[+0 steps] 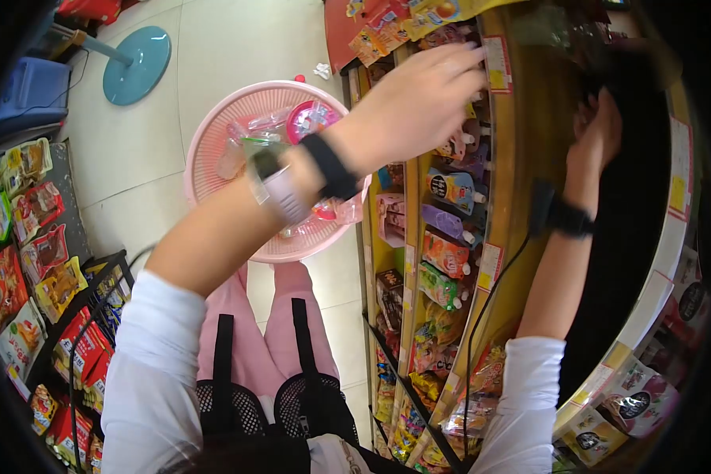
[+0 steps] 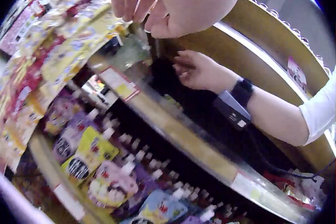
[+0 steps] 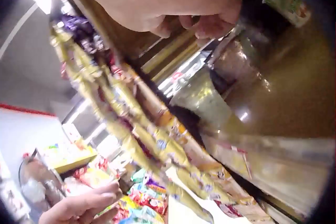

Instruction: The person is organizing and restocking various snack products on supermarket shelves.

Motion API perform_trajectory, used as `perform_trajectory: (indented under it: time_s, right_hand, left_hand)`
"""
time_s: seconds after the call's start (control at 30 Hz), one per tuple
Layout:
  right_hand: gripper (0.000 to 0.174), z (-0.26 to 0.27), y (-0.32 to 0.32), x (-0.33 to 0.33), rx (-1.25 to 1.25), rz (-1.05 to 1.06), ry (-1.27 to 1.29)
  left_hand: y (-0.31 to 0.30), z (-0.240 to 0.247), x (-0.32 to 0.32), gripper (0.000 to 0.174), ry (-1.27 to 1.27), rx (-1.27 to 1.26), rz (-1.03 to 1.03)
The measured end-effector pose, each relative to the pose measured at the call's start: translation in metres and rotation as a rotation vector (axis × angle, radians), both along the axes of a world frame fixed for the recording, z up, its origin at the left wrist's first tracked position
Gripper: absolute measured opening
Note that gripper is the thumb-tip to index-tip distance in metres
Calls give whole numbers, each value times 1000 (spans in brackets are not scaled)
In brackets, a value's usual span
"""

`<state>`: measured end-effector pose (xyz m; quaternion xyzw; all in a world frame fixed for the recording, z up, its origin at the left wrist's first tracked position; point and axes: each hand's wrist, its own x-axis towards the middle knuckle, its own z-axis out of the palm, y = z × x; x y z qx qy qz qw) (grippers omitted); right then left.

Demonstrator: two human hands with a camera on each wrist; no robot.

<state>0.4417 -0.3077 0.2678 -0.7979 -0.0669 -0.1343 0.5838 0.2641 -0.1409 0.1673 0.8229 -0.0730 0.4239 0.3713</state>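
The left hand (image 1: 419, 103) is over the shelf edge beside a price label (image 1: 498, 65), its fingers loosely bent and nothing visible in them. Seen from the left wrist, that hand (image 2: 178, 3) hangs above the shelf lip. The right hand (image 1: 599, 130) reaches into a dark shelf compartment; in the left wrist view the hand (image 2: 202, 71) has slightly bent fingers and no held item shows. From the right wrist, the right hand (image 3: 173, 3) is above a translucent package (image 3: 205, 98); whether they touch is unclear. A pink basket (image 1: 201, 158) holds several packaged items.
Spouted pouches (image 1: 450, 189) fill the shelf row below the left hand. Yellow snack packets (image 3: 131, 108) hang along the shelf end. More snack bags (image 1: 39, 205) stand on a rack at the left. A round teal stand base (image 1: 137, 67) is on the floor. A cable runs from the right wrist.
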Motion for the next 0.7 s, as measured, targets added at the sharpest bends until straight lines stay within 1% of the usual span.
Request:
perform_trajectory:
  time_s: [0.03, 0.07, 0.1, 0.13, 0.17, 0.2, 0.23, 0.27, 0.3, 0.33, 0.4, 0.43, 0.5, 0.53, 0.57, 0.63, 0.67, 0.7]
  right_hand:
    - [25, -10, -17, -16, -112, 78, -102]
    - [16, -14, -8, -59, -167, 87, -120]
    - [9, -28, -7, -93, -198, 163, -145]
    - [7, -47, -5, -121, -257, 226, -63]
    - [11, -66, 1, -153, -412, 335, 46]
    - [23, -92, 5, -179, -641, 428, 70]
    - [42, -118, 10, -200, -666, 516, 293]
    - [59, -145, 9, -217, -701, 592, 419]
    - [68, -171, 8, -227, -726, 651, 483]
    - [71, -170, 20, -239, -772, 655, 486]
    - [68, -175, 39, -255, -843, 548, 395]
    - [68, -179, 46, -260, -848, 548, 398]
    - [61, -181, 54, -262, -930, 377, 475]
    - [61, -180, 52, -259, -935, 369, 465]
    - [57, -182, 50, -256, -901, 385, 411]
    - [53, -178, 47, -253, -832, 387, 274]
    - [53, -175, 42, -254, -831, 388, 275]
    - [51, -168, 38, -255, -664, 349, 299]
  left_hand:
    - [9, -15, -30, 31, 97, -47, 8]
    - [18, -31, -60, 29, 194, -94, 15]
    - [23, -51, -89, 26, 377, -143, 43]
    - [24, -71, -116, 23, 560, -192, 70]
    - [23, -86, -139, 22, 577, -214, 67]
    - [17, -96, -157, 21, 594, -236, 63]
    - [8, -101, -171, 21, 655, -262, 51]
    - [-1, -105, -185, 21, 719, -288, 39]
    - [-8, -107, -194, 21, 729, -294, 20]
    - [-15, -107, -202, 21, 737, -294, 28]
    - [-27, -109, -213, 19, 793, -505, -29]
    - [-31, -111, -217, 18, 847, -600, -73]
    - [-35, -112, -219, 20, 876, -668, -97]
    - [-35, -110, -215, 22, 902, -722, -110]
    - [-35, -109, -210, 22, 890, -719, -114]
    - [-32, -97, -199, 31, 861, -900, -101]
    - [-32, -91, -193, 31, 862, -899, -100]
    - [-33, -86, -184, 37, 822, -858, -56]
